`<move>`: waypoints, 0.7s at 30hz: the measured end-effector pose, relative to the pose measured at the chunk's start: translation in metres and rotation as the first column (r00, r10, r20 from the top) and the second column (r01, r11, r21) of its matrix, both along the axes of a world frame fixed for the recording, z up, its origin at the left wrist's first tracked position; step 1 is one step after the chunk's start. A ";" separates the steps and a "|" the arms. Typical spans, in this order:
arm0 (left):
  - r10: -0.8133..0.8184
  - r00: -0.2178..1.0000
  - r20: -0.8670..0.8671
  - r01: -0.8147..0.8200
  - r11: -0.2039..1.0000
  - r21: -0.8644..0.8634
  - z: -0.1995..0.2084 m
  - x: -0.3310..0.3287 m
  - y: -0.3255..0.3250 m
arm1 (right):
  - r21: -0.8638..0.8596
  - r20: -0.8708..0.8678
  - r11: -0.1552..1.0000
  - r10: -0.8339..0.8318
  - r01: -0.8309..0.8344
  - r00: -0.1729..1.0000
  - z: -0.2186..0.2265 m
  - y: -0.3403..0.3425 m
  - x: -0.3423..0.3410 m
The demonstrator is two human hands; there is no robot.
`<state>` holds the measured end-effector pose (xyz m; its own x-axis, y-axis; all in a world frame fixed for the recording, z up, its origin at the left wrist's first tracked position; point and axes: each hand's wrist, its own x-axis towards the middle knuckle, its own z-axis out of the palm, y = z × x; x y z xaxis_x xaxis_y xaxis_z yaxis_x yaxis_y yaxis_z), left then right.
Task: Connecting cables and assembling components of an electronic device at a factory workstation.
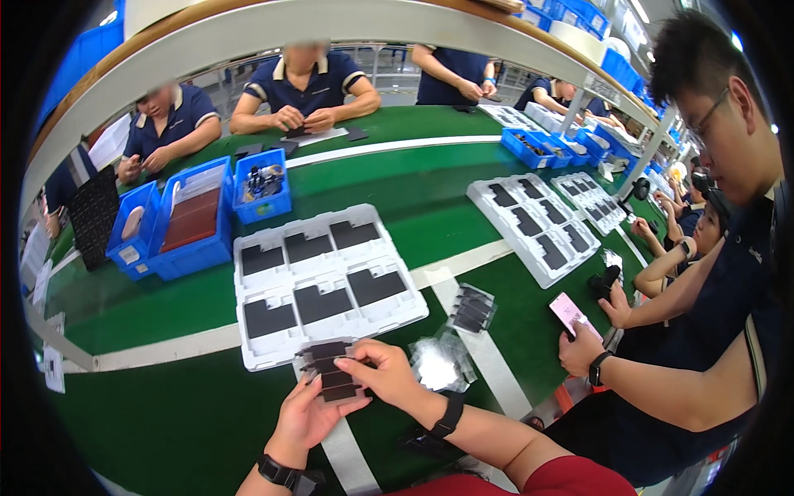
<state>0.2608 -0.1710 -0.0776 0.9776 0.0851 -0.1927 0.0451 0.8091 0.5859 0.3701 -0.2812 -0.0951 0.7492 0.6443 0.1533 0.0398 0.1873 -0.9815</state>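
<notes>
My left hand (304,420) holds a clear sheet with dark strips (335,382) from below, thumb on its left edge and fingers under it. Across its right side, my right hand (387,374) is closed, thumb and forefinger pinching at one dark strip or the film; which of the two I cannot tell. Just beyond the sheet lies a white moulded tray (411,312), whose compartments hold several flat black notched pieces (322,303). Right of my hands is a loose heap of shiny clear film (441,364). More clear sheets with dark strips (472,309) lie behind that heap.
Blue bins (194,263) stand beyond the tray at left. A second white tray (538,269) lies to the right, near a person holding a pink phone (576,314). Co-workers sit across the green table (165,331). A shelf beam (273,33) crosses overhead.
</notes>
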 end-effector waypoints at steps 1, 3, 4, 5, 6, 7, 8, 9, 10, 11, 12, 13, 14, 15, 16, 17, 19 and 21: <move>-0.006 1.000 0.005 0.006 1.000 -0.012 0.001 -0.001 0.000 | -0.011 0.021 1.000 -0.002 0.002 1.000 -0.001 0.000 0.000; -0.021 1.000 0.018 0.022 1.000 -0.019 0.004 -0.002 -0.002 | -0.027 0.008 1.000 0.001 0.000 1.000 0.003 -0.001 -0.001; -0.004 1.000 -0.005 0.004 1.000 -0.009 0.006 -0.003 -0.002 | -0.033 -0.029 0.999 0.001 -0.002 1.000 0.004 -0.001 -0.003; 0.016 0.999 -0.028 -0.016 1.000 0.001 0.006 -0.002 -0.004 | -0.029 -0.016 0.999 0.017 -0.018 1.000 0.002 -0.002 -0.002; 0.005 1.000 -0.020 -0.005 1.000 0.003 0.004 -0.002 -0.004 | -0.081 0.015 0.996 0.028 -0.027 0.999 0.001 -0.004 -0.001; 0.015 0.999 -0.031 -0.014 1.000 0.013 0.002 -0.001 -0.003 | -0.118 0.076 0.993 0.019 -0.010 0.997 -0.002 -0.004 0.002; 0.028 0.999 -0.045 -0.027 0.999 0.022 0.000 -0.001 -0.002 | -0.156 0.132 0.988 0.015 0.006 0.991 -0.001 -0.004 0.002; 0.044 0.998 -0.043 -0.044 0.999 0.004 -0.002 0.000 -0.003 | -0.154 0.134 0.988 0.004 0.017 0.991 0.001 -0.007 0.004; 0.032 0.999 -0.041 -0.032 0.999 0.005 -0.001 0.003 -0.004 | -0.164 0.161 0.983 -0.050 0.076 0.986 0.006 -0.009 0.010; 0.044 0.998 -0.046 -0.043 0.999 0.024 0.001 0.003 -0.003 | -0.174 0.184 0.976 -0.101 0.133 0.978 0.012 -0.010 0.014; 0.054 0.997 -0.047 -0.052 0.998 0.043 0.003 0.005 -0.005 | -0.104 0.395 0.960 -0.198 0.258 0.897 0.014 -0.015 0.028; 0.067 0.997 -0.045 -0.065 0.997 0.044 0.001 0.004 -0.004 | -0.100 0.428 0.928 -0.284 0.358 0.858 0.020 -0.023 0.040; 0.063 0.997 -0.041 -0.061 0.997 0.045 0.000 0.002 -0.002 | -0.045 0.480 0.877 -0.401 0.478 0.781 0.022 -0.032 0.055; 0.051 0.998 -0.034 -0.049 0.997 0.060 0.000 0.003 -0.003 | -0.019 0.471 0.821 -0.496 0.571 0.729 0.031 -0.047 0.068; 0.050 0.998 -0.029 -0.047 0.996 0.080 0.000 0.003 -0.004 | -0.050 0.431 0.749 -0.580 0.660 0.691 0.028 -0.062 0.084; 0.045 0.998 -0.039 -0.041 0.995 0.088 0.002 0.004 -0.006 | -0.009 0.432 0.707 -0.635 0.707 0.641 0.018 -0.080 0.104; 0.035 0.999 -0.033 -0.031 0.995 0.099 0.002 0.006 -0.006 | -0.152 0.559 0.610 -0.596 0.778 0.577 0.020 -0.106 0.121; 0.033 0.999 -0.037 -0.028 0.994 0.107 0.001 0.004 -0.005 | -0.322 0.621 0.564 -0.480 0.760 0.620 0.019 -0.129 0.130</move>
